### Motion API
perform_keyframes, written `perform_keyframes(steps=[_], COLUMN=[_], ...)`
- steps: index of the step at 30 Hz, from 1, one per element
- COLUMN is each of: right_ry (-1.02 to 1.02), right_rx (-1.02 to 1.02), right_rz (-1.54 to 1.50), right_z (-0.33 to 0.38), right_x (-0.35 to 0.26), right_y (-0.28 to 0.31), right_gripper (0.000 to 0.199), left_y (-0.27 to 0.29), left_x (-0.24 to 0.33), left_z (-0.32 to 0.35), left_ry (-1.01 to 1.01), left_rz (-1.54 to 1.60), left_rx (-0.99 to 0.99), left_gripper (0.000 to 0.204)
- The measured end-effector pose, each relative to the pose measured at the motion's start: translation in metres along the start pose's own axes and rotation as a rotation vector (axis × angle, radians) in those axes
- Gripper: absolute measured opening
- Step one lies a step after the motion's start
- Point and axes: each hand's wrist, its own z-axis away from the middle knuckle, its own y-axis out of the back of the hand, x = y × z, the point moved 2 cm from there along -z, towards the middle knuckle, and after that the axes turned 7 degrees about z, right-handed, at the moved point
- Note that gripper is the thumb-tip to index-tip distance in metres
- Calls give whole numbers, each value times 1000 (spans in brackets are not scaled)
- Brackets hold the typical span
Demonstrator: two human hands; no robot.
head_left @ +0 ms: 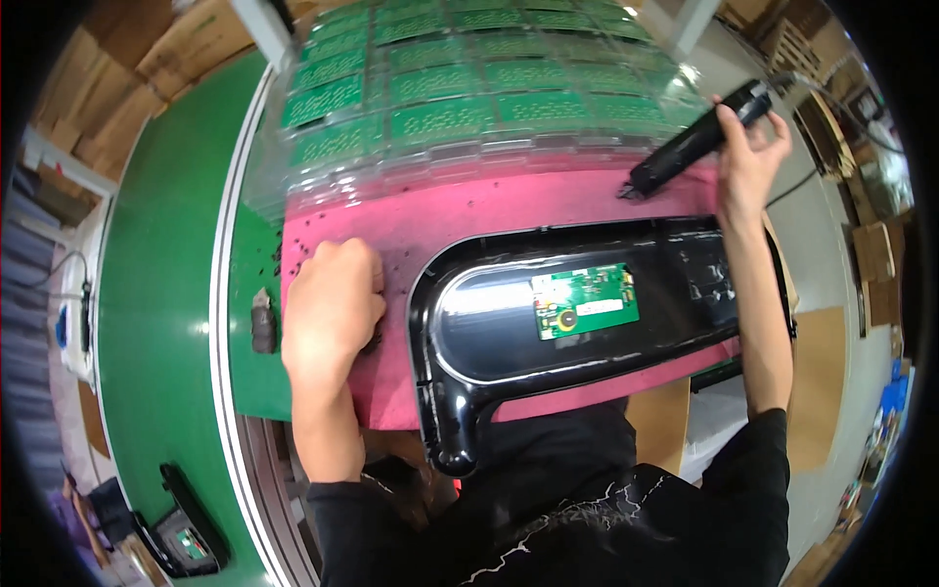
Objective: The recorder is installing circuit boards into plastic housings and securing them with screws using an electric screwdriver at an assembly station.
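The fingers (731, 127) of the right hand (749, 174) are wrapped around a black powered screwdriver (688, 152), gripping it near its rear end. The tool slants down to the left, its metal tip over the pink mat (440, 207), near the far edge of a black plastic housing; whether the tip touches the mat I cannot tell. A cable (820, 86) runs from the rear end of the screwdriver toward the right.

The left hand (335, 293) is clenched in a fist over the left part of the mat, knuckles up; what the curled fingers may enclose is hidden. Small black screws (279, 256) lie scattered just beside it, some on the mat and some past its left edge.

Between the two forearms, the black housing (489, 323) lies on the mat nearest the person, its hollow side up and a rounded arm pointing toward the person's lap. The right forearm crosses over its right end. In the hollow lies a green circuit board (587, 301) with a round component and a white label.

Left of the fist, a small dark lump (263, 325) sits on the green counter (256, 382). Beyond the mat, clear plastic trays (377, 161) hold rows of green boards (440, 117).

Farther left, past a pale rail (217, 293), a green surface (161, 293) carries another black housing (176, 523) with a board inside.
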Motion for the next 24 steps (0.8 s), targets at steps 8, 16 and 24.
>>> perform_keyframes(steps=[8, 16, 24], right_ry=[-424, -435, -382], right_rx=[-236, -323, -379], right_rz=[-504, -825, -926], right_z=[31, 93, 104], right_x=[-41, -121, -132], right_y=[-37, -57, -62], right_gripper=[33, 47, 56], left_y=[17, -7, -25], left_x=[31, 92, 83], left_z=[-8, 1, -5], left_ry=[-131, -438, -458], left_rz=[305, 980, 1225], left_rx=[361, 75, -143], left_gripper=[15, 16, 14])
